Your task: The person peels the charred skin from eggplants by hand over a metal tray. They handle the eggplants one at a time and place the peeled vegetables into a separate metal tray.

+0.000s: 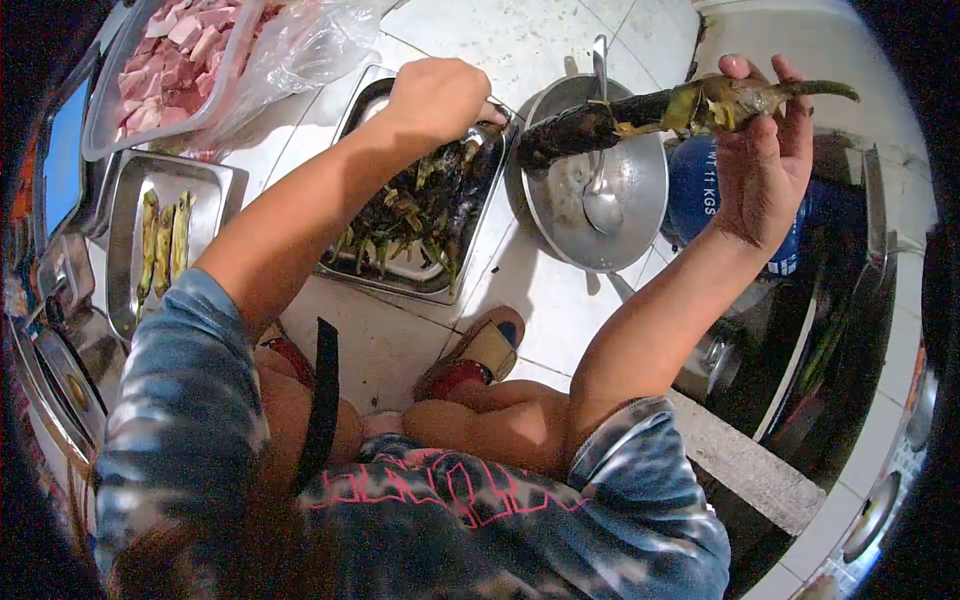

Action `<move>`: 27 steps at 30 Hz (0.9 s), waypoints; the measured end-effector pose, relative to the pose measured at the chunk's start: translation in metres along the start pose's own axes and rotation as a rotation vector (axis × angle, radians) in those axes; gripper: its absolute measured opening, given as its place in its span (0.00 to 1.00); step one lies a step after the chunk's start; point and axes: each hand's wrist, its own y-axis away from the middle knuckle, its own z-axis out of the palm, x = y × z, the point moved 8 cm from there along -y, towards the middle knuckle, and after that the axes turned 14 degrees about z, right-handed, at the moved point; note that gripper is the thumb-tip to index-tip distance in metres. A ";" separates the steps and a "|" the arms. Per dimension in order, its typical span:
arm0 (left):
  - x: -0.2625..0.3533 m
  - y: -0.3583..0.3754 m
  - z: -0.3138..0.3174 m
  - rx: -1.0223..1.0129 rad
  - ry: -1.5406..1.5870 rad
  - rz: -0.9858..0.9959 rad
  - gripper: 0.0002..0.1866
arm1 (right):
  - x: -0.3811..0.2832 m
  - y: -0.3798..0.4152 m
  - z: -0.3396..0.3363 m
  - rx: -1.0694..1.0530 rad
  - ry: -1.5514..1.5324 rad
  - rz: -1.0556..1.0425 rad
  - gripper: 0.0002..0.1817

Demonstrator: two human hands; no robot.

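Note:
My right hand [765,185] grips a charred eggplant [590,128] near its stem end and holds it up over a metal pot [655,220]. Most of its skin is black; close to the stem, greenish-yellow flesh and torn skin show. My left hand [440,98] is over the far part of a metal tray [385,286], its fingers closed; what they pinch, if anything, is hidden. Dark charred eggplants and stems [405,220] lie in that tray. A metal spoon [603,210] rests in the pot with its handle above the rim.
At left, a smaller metal tray [215,175] holds several peeled eggplants [165,235]. A plastic container [98,135] of cut pink meat [180,65] stands beyond it, beside a clear plastic bag [300,60]. A blue gas cylinder [692,185] stands right of the pot on the tiled floor [545,330].

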 end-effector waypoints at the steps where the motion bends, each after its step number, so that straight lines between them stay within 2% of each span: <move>1: -0.001 0.000 0.008 -0.034 0.005 -0.012 0.18 | 0.000 0.000 0.000 0.009 0.007 0.000 0.26; 5: -0.001 -0.001 0.026 -0.125 0.090 -0.001 0.14 | 0.001 0.000 -0.001 0.004 0.033 0.008 0.26; 11: 0.003 0.000 0.029 -0.109 0.055 0.122 0.08 | 0.003 0.000 -0.001 0.011 0.041 0.030 0.25; 14: 0.002 0.001 0.031 -0.159 -0.002 0.053 0.08 | 0.005 0.001 -0.003 -0.006 0.028 0.035 0.25; 22: 0.020 -0.008 -0.003 -0.037 0.154 0.020 0.06 | 0.011 -0.002 -0.009 -0.064 -0.160 0.022 0.25; 26: 0.023 -0.016 -0.013 -0.061 0.237 0.077 0.09 | 0.016 -0.006 -0.015 0.021 -0.193 0.069 0.24; 27: 0.025 -0.020 -0.019 0.006 0.317 0.089 0.09 | 0.018 -0.007 -0.017 0.039 -0.190 0.093 0.24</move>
